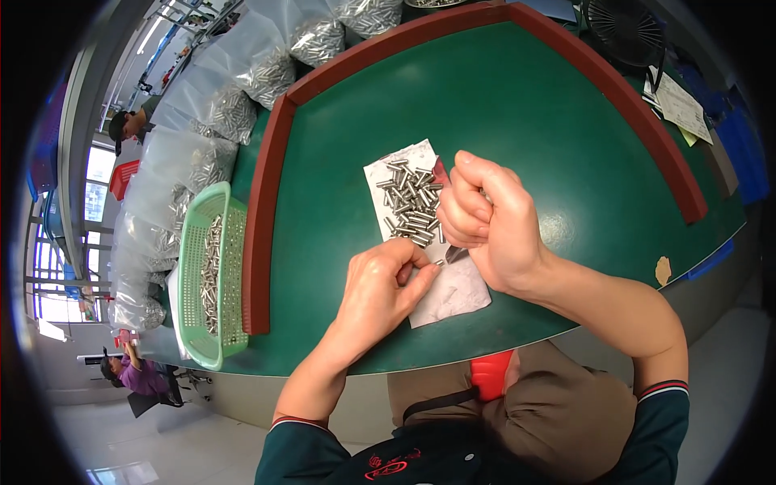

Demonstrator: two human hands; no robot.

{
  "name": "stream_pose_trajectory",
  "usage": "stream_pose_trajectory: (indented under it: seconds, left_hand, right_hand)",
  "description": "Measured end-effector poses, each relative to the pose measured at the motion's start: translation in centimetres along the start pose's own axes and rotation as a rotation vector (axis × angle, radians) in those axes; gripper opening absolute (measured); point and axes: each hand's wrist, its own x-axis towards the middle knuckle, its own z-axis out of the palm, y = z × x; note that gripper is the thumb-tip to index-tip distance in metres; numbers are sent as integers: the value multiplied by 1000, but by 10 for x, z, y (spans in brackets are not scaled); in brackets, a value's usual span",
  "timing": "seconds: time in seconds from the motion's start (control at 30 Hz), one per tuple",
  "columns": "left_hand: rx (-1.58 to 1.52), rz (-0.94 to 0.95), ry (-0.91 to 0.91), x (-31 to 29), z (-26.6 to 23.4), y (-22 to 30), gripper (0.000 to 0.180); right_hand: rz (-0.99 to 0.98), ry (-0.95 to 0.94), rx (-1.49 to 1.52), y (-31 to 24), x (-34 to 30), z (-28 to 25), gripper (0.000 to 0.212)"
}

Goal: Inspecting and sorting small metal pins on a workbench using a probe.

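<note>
My left hand pinches a small metal pin between thumb and fingertips above a white cloth. Beside it my right hand is closed in a fist around a tool; a dark, flat metal tip sticks out below the fist, close to the pin. Something red shows at the far side of the fist, perhaps the tool's handle; the fingers hide the rest. Just beyond both hands, a loose pile of short shiny metal pins lies on the white cloth.
Red raised rails border the green tabletop. At the left stands a light green basket holding more pins. Several clear bags of metal parts line the far left. A black fan and papers are at the far right.
</note>
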Motion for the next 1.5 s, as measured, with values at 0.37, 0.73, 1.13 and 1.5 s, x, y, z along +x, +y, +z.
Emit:
stream_pose_trajectory:
  seconds: [0.37, 0.73, 1.13, 1.5]
  left_hand:
    - [-31, -12, -17, 0, 0, 2, 11]
    - [-28, -33, -23, -1, 1, 1, 12]
    - [-99, -32, -42, 0, -4, 1, 11]
    - [-1586, -313, -160, 20, -32, -52, 14]
  right_hand:
    - [-16, 3, 52, 8, 1, -3, 40]
    - [-5, -9, -12, 10, -2, -1, 43]
    - [-41, -57, 44, 5, 3, -2, 40]
    - [132, -6, 385, -25, 54, -55, 41]
